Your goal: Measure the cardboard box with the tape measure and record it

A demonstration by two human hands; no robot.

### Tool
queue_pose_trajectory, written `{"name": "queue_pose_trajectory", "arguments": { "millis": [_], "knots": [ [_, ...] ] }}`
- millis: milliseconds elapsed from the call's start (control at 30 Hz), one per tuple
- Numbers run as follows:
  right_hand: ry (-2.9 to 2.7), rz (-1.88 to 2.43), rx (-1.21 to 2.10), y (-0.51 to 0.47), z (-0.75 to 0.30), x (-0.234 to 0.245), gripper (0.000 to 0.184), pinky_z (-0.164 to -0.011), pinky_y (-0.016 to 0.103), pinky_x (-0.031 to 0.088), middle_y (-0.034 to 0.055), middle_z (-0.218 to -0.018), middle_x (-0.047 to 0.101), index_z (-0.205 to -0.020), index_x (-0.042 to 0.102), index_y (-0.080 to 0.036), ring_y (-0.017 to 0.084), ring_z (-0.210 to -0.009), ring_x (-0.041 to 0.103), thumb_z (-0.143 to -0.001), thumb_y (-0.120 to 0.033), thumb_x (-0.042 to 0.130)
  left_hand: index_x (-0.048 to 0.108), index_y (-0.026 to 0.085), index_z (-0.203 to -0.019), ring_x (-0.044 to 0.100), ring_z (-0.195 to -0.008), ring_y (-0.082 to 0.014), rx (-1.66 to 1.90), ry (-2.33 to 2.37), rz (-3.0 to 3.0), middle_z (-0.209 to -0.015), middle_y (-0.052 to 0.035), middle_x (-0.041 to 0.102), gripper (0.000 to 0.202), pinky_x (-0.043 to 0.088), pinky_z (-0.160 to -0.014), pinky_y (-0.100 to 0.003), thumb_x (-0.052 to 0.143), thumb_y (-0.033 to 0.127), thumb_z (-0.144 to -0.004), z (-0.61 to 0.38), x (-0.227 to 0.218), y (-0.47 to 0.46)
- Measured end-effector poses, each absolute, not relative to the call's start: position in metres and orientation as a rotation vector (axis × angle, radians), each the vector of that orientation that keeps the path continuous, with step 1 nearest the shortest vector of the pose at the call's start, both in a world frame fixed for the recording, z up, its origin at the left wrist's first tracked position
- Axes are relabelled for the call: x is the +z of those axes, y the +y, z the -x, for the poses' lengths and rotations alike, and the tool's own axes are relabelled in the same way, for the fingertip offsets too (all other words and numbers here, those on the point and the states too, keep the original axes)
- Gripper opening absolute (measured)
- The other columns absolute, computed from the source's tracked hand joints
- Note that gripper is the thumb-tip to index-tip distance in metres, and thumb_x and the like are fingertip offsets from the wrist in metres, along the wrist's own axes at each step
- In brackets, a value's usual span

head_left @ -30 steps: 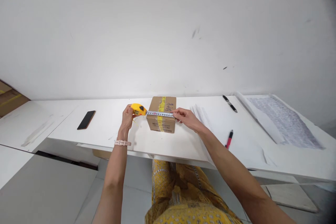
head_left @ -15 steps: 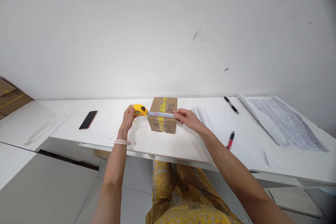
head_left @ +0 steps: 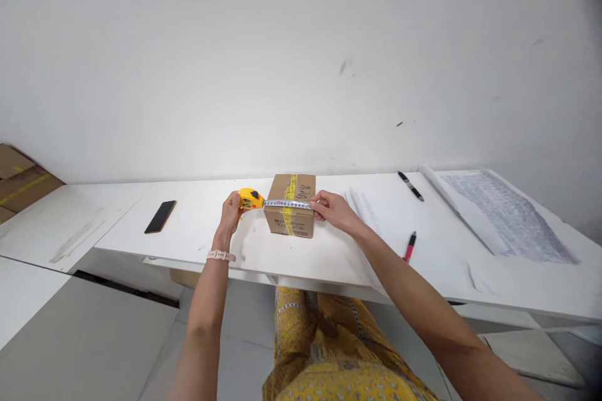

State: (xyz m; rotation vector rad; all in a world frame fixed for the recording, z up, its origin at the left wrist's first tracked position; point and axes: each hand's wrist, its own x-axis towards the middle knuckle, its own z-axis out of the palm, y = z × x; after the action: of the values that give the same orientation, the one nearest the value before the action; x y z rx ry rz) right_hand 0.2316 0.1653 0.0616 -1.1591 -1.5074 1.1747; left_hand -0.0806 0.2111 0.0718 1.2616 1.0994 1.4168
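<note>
Just left of the middle of the frame, my left hand (head_left: 230, 210) is clamped on the yellow case of a tape measure (head_left: 251, 198), its fingers closed around the case's left side. The metal blade (head_left: 282, 203) comes out of the case toward the right and lies across a small cardboard box (head_left: 277, 223), along the edge where the top meets the near face. Slightly right of centre, my right hand (head_left: 335, 210) has thumb and fingers together, pinched on the blade's far end beside the box's right edge; I cannot tell whether those fingertips also touch the cardboard. The box sits upright at the centre of the frame, on the white table (head_left: 282, 260), with a strip of yellow tape (head_left: 292, 183) running over its top and down the near face, and dark handwriting on top, right of the strip. I wear a pale pink wristband (head_left: 221, 255) on my left wrist. Left of centre, a dark phone (head_left: 160, 217) lies flat, well apart from my hand. At the right of the frame are white papers (head_left: 439, 269), a red and black pen (head_left: 410, 247) on them, a black pen (head_left: 411, 186) farther back, and a densely marked sheet (head_left: 510, 216). More cardboard boxes (head_left: 23, 178) show at the left edge.
</note>
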Motion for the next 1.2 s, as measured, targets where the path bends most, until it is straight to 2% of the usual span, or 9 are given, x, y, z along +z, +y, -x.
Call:
{"name": "queue_pose_trajectory", "arguments": {
  "millis": [267,367,433,567,700,800,933,1100,1200],
  "knots": [
    [-1.99,1.225,0.686,0.136,-0.249,0.131,0.021,-0.057,0.033,0.028,0.0028,-0.065,0.062,-0.072,0.054,-0.025,0.018,-0.058,0.047,-0.088,-0.039,0.055,0.069,0.02,-0.099,0.07,-0.081,-0.025,1.259,1.046,-1.332,-0.096,-0.0071,0.073,0.042,0.06,-0.066,-0.036,0.082,0.05,-0.072,0.081,0.113,0.139],
    [-2.183,1.125,0.601,0.114,-0.254,0.149,0.023,-0.058,0.034,0.025,0.0026,-0.06,0.057,-0.07,0.052,-0.025,0.016,-0.053,0.041,-0.089,-0.038,0.057,0.061,0.026,-0.135,0.071,-0.092,-0.0308,0.847,0.849,-1.393,-0.122,-0.0129,0.069,0.074,0.059,-0.066,-0.037,0.086,0.041,-0.067,0.068,0.108,0.085],
    [-2.252,1.054,0.645,0.104,-0.252,0.153,0.024,-0.06,0.034,0.025,0.0025,-0.06,0.056,-0.067,0.053,-0.025,0.016,-0.053,0.041,-0.087,-0.035,0.061,0.056,0.028,-0.143,0.069,-0.099,-0.0321,0.614,0.707,-1.377,-0.122,-0.0143,0.069,0.089,0.057,-0.066,-0.034,0.089,0.039,-0.062,0.053,0.093,0.052],
    [-2.326,0.955,0.846,0.107,-0.249,0.152,0.023,-0.064,0.033,0.034,0.0025,-0.067,0.061,-0.073,0.061,-0.025,0.018,-0.062,0.051,-0.089,-0.041,0.06,0.059,0.032,-0.138,0.068,-0.099,-0.0292,0.688,0.624,-1.19,-0.118,-0.0128,0.069,0.088,0.053,-0.062,-0.03,0.091,0.046,-0.057,0.032,0.057,0.014],
    [-2.057,0.924,0.868,0.135,-0.254,0.125,0.038,-0.089,0.04,0.047,0.0062,-0.117,0.068,-0.116,0.065,-0.028,0.027,-0.109,0.061,-0.091,-0.054,0.057,0.061,0.029,-0.131,0.065,-0.076,-0.0223,1.078,0.685,-1.027,-0.105,-0.0103,0.069,0.086,0.052,-0.052,-0.029,0.088,0.055,-0.054,0.042,0.048,0.018],
    [-2.016,1.057,0.716,0.157,-0.258,0.086,0.08,-0.116,0.053,0.031,0.0108,-0.157,0.041,-0.147,0.045,-0.03,0.037,-0.146,0.033,-0.078,-0.061,0.072,0.064,0.03,-0.12,0.067,-0.083,-0.0222,1.37,0.761,-0.973,-0.104,-0.0063,0.07,0.068,0.06,-0.071,-0.037,0.083,0.054,-0.06,0.058,0.053,0.046],
    [-2.043,1.262,0.745,0.17,-0.253,0.041,0.116,-0.119,0.067,0.016,0.0133,-0.171,0.003,-0.161,0.018,-0.034,0.043,-0.155,0.006,-0.068,-0.064,0.08,0.068,0.024,-0.106,0.067,-0.11,-0.0256,1.615,0.866,-0.898,-0.108,-0.006,0.073,0.05,0.049,-0.105,-0.041,0.08,0.049,-0.064,0.057,0.044,0.097],
    [-1.861,1.141,0.893,0.164,-0.237,0.021,0.111,-0.119,0.058,0.03,0.0121,-0.171,0.002,-0.162,0.011,-0.033,0.035,-0.157,0.005,-0.075,-0.067,0.072,0.074,0.017,-0.094,0.072,-0.097,-0.0249,1.594,0.892,-0.706,-0.097,-0.0079,0.078,0.049,0.052,-0.096,-0.035,0.084,0.044,-0.056,0.026,0.019,0.131],
    [-1.731,1.097,0.92,0.152,-0.231,0.025,0.09,-0.108,0.051,0.047,0.0115,-0.169,0.019,-0.159,0.021,-0.031,0.033,-0.152,0.028,-0.086,-0.063,0.061,0.074,0.018,-0.094,0.073,-0.092,-0.0239,1.596,0.869,-0.718,-0.092,-0.0048,0.078,0.047,0.053,-0.095,-0.036,0.084,0.047,-0.057,0.014,0.024,0.125]
  ]
}}
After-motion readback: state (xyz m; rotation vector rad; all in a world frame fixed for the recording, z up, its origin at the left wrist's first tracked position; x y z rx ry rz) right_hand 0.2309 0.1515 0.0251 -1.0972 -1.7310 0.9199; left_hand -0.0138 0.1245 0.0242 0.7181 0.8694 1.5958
